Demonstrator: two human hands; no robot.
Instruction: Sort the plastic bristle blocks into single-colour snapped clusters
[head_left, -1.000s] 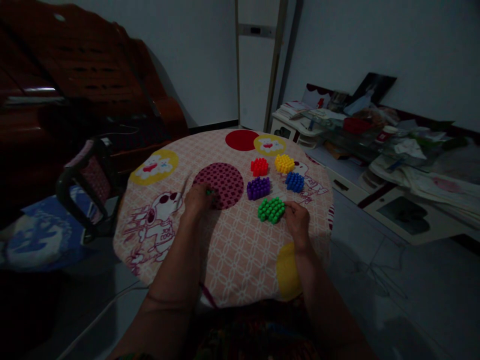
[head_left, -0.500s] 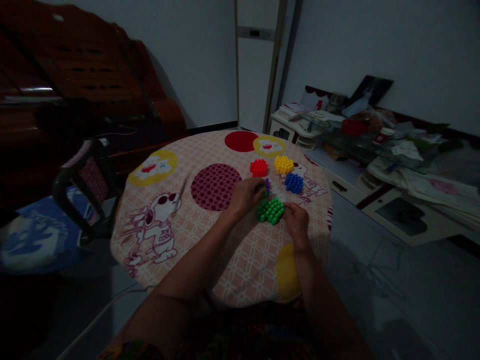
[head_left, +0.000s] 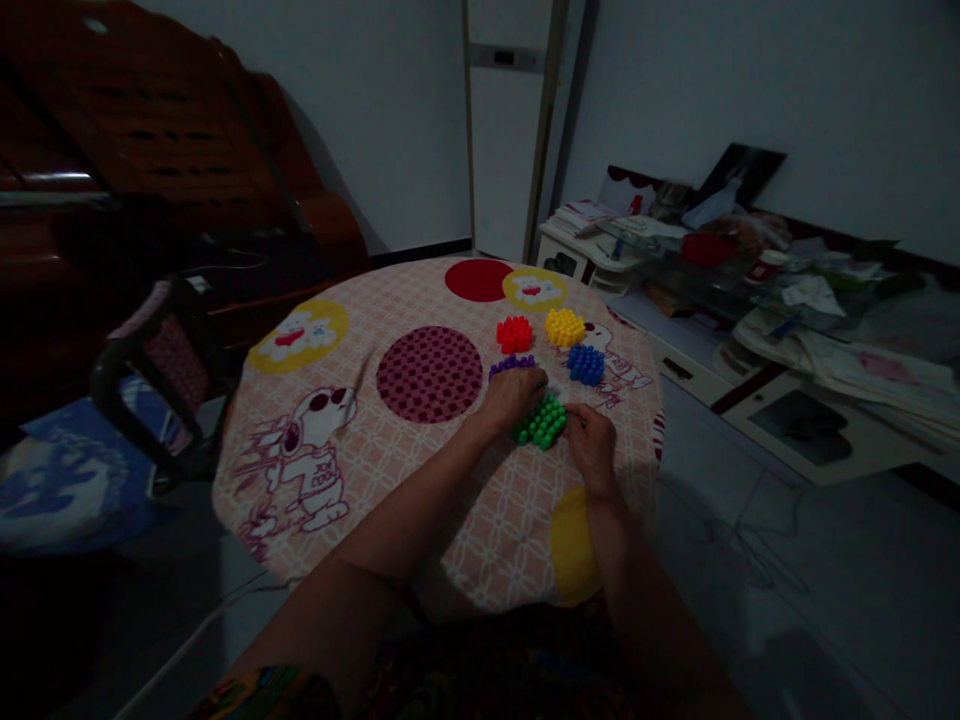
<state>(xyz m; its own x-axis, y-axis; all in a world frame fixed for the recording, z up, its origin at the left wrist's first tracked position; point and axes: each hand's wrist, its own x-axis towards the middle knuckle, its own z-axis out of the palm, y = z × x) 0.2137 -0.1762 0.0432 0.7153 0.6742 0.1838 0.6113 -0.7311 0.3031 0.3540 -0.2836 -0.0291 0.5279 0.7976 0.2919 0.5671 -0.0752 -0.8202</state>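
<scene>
A cluster of green beads (head_left: pixel 543 422) lies on the cloth between my two hands. My left hand (head_left: pixel 514 395) reaches over the far-left side of it, fingers curled down; whatever they hold is hidden. With finger and thumb together, my right hand (head_left: pixel 591 438) grips the cluster's right edge. Just beyond my left hand, purple beads (head_left: pixel 511 362) show, partly covered by it. Farther back sit a red bead cluster (head_left: pixel 514 334) and a yellow bead cluster (head_left: pixel 565 327). A blue bead cluster (head_left: pixel 586 365) is to the right.
The round table is covered by a patterned cloth (head_left: pixel 427 480). A chair (head_left: pixel 161 370) stands at the left, near a wooden bench (head_left: pixel 187 170). On the right, a low cabinet (head_left: pixel 697 385) carries papers, a red bowl (head_left: pixel 707 249) and other clutter.
My left hand has moved right and slightly nearer, from beside the purple beads to over the green cluster's far edge. More purple beads now show. My right hand stays at the green cluster's right edge.
</scene>
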